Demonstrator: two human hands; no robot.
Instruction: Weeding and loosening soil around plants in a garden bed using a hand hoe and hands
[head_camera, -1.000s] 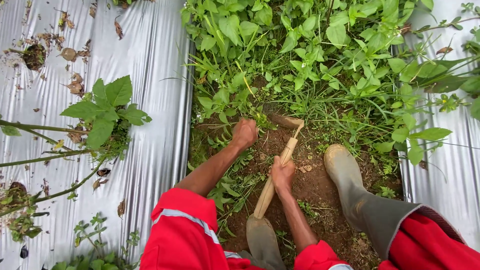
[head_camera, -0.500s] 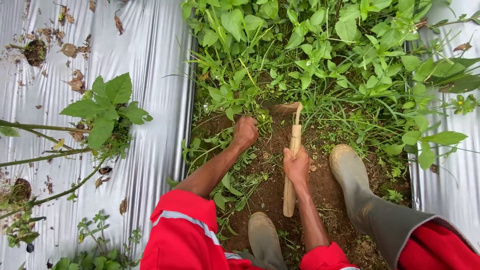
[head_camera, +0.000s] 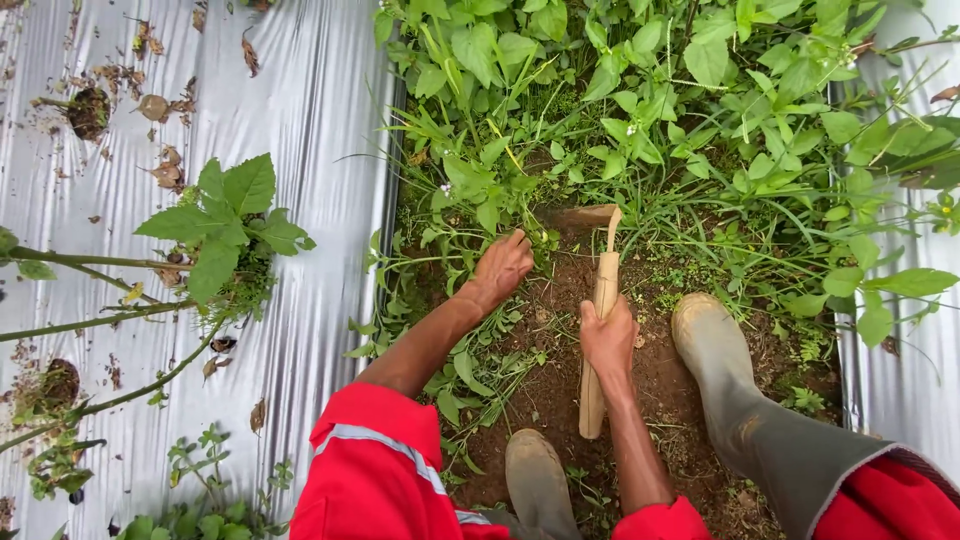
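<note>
Both hands busy: right hand (head_camera: 608, 338) grips wooden hoe handle (head_camera: 598, 350), left hand (head_camera: 503, 267) grasps weeds (head_camera: 470, 200).

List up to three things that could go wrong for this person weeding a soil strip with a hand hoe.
1. The left hand grips weeds close to the hoe blade; a stroke might nick it.
2. The right boot stands beside the hoe handle; a stray stroke could hit it.
3. The silver mulch film borders the strip; the blade might tear it.

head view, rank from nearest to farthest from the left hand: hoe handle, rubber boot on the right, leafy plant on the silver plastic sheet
From the left hand:
1. hoe handle, just to its right.
2. rubber boot, farther right on the soil.
3. leafy plant, far left on the plastic sheet.
</note>
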